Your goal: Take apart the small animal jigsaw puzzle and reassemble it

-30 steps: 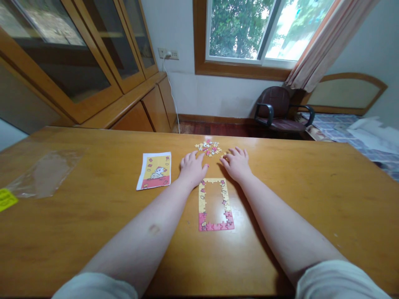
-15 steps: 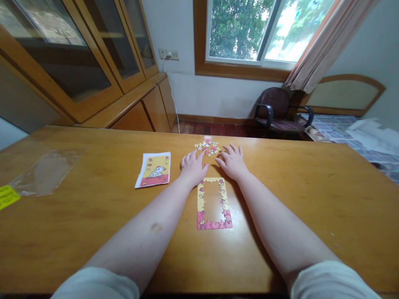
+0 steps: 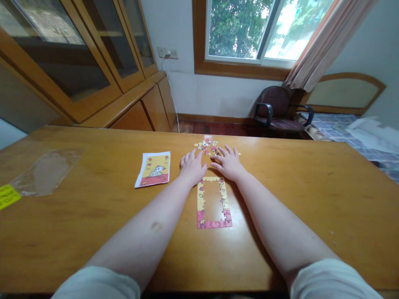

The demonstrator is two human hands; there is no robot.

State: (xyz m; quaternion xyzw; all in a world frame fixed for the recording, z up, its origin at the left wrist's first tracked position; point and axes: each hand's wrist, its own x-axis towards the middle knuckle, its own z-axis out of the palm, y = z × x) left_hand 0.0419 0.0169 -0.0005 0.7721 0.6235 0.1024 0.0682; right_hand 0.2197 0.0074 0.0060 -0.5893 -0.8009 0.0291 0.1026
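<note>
A pile of loose jigsaw puzzle pieces [image 3: 206,145] lies near the far edge of the table, just beyond my hands. My left hand [image 3: 191,167] rests at the pile's near left side, fingers apart. On the other side, my right hand [image 3: 229,162] is spread at the pile's right edge, its fingertips by several pieces. Nothing shows in either hand, though what lies under the palms is hidden. Closer to me sits a joined puzzle border [image 3: 215,224], yellow above and pink below, with bare table inside it. Left of my left hand lies a picture sheet [image 3: 156,169] showing a white cartoon animal.
A clear plastic bag [image 3: 46,172] with a yellow label [image 3: 9,197] lies at the table's left. Past the wooden table [image 3: 296,207] stand a glass-door cabinet [image 3: 93,95], an office chair [image 3: 276,106] and a bed [image 3: 330,128].
My right hand has shifted slightly left, towards my left hand. A yellowish piece now shows to the right of its fingers. My left hand has hardly moved.
</note>
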